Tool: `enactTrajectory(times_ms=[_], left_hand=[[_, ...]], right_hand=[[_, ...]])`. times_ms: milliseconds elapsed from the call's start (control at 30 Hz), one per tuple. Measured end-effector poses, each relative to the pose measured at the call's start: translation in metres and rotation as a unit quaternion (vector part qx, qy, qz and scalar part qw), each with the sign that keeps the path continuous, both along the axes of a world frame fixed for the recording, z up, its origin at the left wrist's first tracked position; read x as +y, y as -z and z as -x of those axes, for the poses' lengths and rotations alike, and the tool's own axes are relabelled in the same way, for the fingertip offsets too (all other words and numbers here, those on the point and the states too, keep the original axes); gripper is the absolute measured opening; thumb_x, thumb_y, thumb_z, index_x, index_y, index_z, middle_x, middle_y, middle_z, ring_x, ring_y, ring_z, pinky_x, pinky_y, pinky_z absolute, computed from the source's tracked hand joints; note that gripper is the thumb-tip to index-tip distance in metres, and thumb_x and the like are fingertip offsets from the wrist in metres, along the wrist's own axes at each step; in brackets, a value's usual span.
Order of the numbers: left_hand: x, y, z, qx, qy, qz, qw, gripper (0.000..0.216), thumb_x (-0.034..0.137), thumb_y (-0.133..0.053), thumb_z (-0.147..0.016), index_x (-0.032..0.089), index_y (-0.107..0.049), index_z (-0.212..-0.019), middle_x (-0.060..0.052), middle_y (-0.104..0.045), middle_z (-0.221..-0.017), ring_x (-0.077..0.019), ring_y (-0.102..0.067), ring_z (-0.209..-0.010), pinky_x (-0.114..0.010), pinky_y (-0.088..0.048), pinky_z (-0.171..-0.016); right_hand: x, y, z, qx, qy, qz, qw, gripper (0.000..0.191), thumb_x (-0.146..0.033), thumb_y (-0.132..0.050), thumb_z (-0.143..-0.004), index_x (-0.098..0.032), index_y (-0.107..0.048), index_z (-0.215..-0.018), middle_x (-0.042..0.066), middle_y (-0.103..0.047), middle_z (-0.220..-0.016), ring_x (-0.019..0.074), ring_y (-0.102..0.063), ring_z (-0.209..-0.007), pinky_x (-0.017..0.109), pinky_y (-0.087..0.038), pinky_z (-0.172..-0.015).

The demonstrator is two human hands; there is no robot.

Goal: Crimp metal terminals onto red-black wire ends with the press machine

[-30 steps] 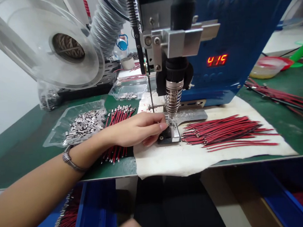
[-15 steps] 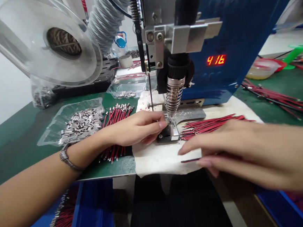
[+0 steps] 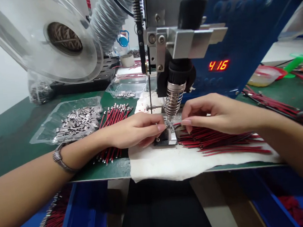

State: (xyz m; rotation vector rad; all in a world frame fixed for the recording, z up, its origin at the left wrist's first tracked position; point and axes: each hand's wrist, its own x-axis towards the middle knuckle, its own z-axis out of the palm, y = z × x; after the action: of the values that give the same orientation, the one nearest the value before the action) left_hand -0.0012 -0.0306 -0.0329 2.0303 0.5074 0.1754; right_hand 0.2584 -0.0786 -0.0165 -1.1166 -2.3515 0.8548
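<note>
My left hand (image 3: 137, 129) is pinched at the left side of a small metal fixture (image 3: 172, 135) under the soldering machine's spring-wrapped iron (image 3: 175, 96). What its fingertips hold is hidden. From the other side, my right hand (image 3: 214, 115) pinches a thin red and black wire (image 3: 177, 124), its end reaching in beneath the iron's tip. Below that hand a pile of red and black wires (image 3: 213, 140) lies on a white cloth (image 3: 161, 165). Left of the fixture, partly behind my left forearm, are wires with small metal cylinders on their ends (image 3: 116, 114).
A clear plastic tray (image 3: 44, 130) of small metal cylinders stands at left, with another clear tray (image 3: 128, 87) behind. The blue machine body (image 3: 214, 45) rises at right, a large clear reel (image 3: 31, 49) at upper left. Blue bins (image 3: 83, 213) sit below the table edge.
My right hand has moved from the cloth's front up and inward to the fixture, bringing the wire under the iron. My left hand stays at the fixture. The view has shifted slightly.
</note>
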Motion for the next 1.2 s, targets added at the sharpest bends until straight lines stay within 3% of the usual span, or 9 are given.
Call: enactTrajectory(times_ms=[167,333,633,867,1200], left_hand=[[0.000,0.002,0.000,-0.018,-0.005,0.036,0.999,0.033,0.041,-0.044,-0.105,0.019,-0.047,-0.081,0.005,-0.050,-0.055,-0.0089,-0.045,-0.050,-0.021,-0.039,-0.052],[-0.001,0.001,0.000,-0.005,-0.007,0.022,1.000,0.037,0.042,-0.044,-0.106,0.019,-0.044,-0.077,0.004,-0.051,-0.056,-0.0079,-0.046,-0.052,-0.020,-0.040,-0.054],[-0.001,0.003,-0.001,-0.009,-0.016,0.043,0.999,0.029,0.041,-0.044,-0.106,0.018,-0.049,-0.088,0.006,-0.050,-0.055,-0.0075,-0.045,-0.051,-0.019,-0.040,-0.052],[-0.004,0.002,-0.002,-0.008,-0.042,0.050,0.998,0.027,0.038,-0.042,-0.106,0.019,-0.047,-0.087,0.006,-0.050,-0.054,-0.0085,-0.046,-0.051,-0.020,-0.040,-0.053],[-0.006,-0.002,-0.004,0.003,-0.053,0.030,0.998,0.024,0.036,-0.042,-0.106,0.019,-0.049,-0.090,0.006,-0.051,-0.053,-0.0091,-0.048,-0.051,-0.020,-0.041,-0.054]], right_hand=[[-0.003,0.007,0.007,0.002,0.014,-0.014,1.000,0.024,-0.039,-0.057,-0.098,-0.019,-0.068,-0.090,0.000,-0.073,-0.078,0.0116,-0.064,-0.066,0.023,-0.047,-0.059],[-0.004,0.010,0.005,0.017,0.012,-0.022,1.000,0.027,-0.038,-0.052,-0.100,-0.019,-0.070,-0.106,0.001,-0.075,-0.083,0.0121,-0.067,-0.065,0.023,-0.050,-0.059],[-0.010,0.014,0.009,-0.036,0.007,-0.190,0.981,0.018,-0.029,-0.058,-0.098,-0.018,-0.071,-0.102,0.003,-0.076,-0.092,0.0139,-0.068,-0.076,0.027,-0.048,-0.069],[-0.013,0.013,0.017,-0.014,0.036,-0.163,0.986,0.016,-0.028,-0.058,-0.097,-0.019,-0.070,-0.091,0.001,-0.071,-0.077,0.0122,-0.061,-0.062,0.028,-0.043,-0.063],[-0.016,0.016,0.022,0.020,0.071,-0.141,0.987,0.014,-0.025,-0.060,-0.094,-0.019,-0.065,-0.082,-0.002,-0.065,-0.067,0.0128,-0.059,-0.062,0.028,-0.041,-0.063]])
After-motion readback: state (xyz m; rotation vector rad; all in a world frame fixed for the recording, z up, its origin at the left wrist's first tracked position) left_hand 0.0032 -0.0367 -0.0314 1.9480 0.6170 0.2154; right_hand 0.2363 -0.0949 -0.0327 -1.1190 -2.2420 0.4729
